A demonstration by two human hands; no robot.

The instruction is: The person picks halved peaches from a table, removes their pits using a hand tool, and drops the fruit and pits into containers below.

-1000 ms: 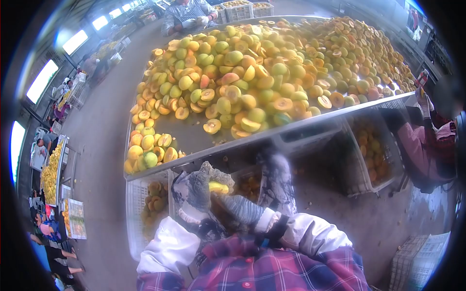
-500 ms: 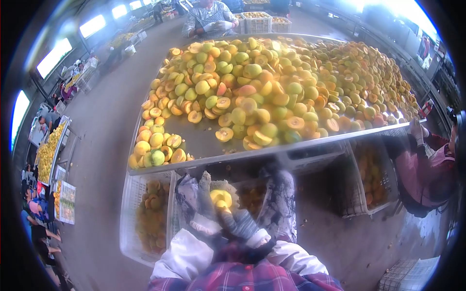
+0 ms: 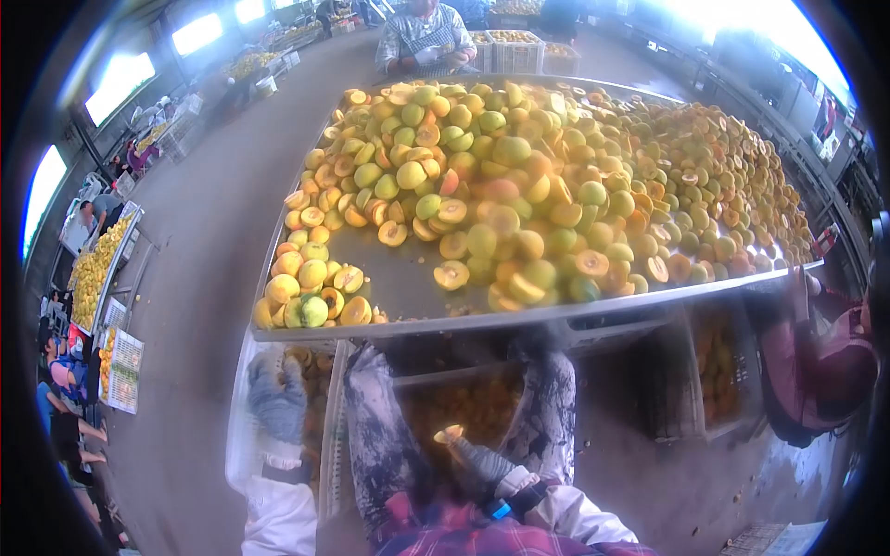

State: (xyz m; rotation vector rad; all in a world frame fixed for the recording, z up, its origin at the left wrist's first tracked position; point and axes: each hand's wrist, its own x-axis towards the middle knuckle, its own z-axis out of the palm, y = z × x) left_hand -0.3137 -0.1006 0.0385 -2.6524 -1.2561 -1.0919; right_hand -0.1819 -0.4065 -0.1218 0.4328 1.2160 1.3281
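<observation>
My left hand, in a grey glove, is over the white crate by my left leg. Its fingers look apart and nothing shows in them. Between my knees, my right hand, also gloved, pinches a small cut peach piece at its fingertips. Any tool in that hand is hidden. Beneath it, under the table edge, another crate holds peach halves. In front of me a metal table carries a big heap of whole and halved yellow-green peaches.
The table's raised metal rim runs above my knees. A person sits at the right, near another fruit crate. Across the table stands a person in an apron. More people and fruit tables line the left side.
My hands were together around a yellow peach between my knees. Now the left has moved left over the crate, while the right stays between my knees with a small piece. The view has shifted slightly.
</observation>
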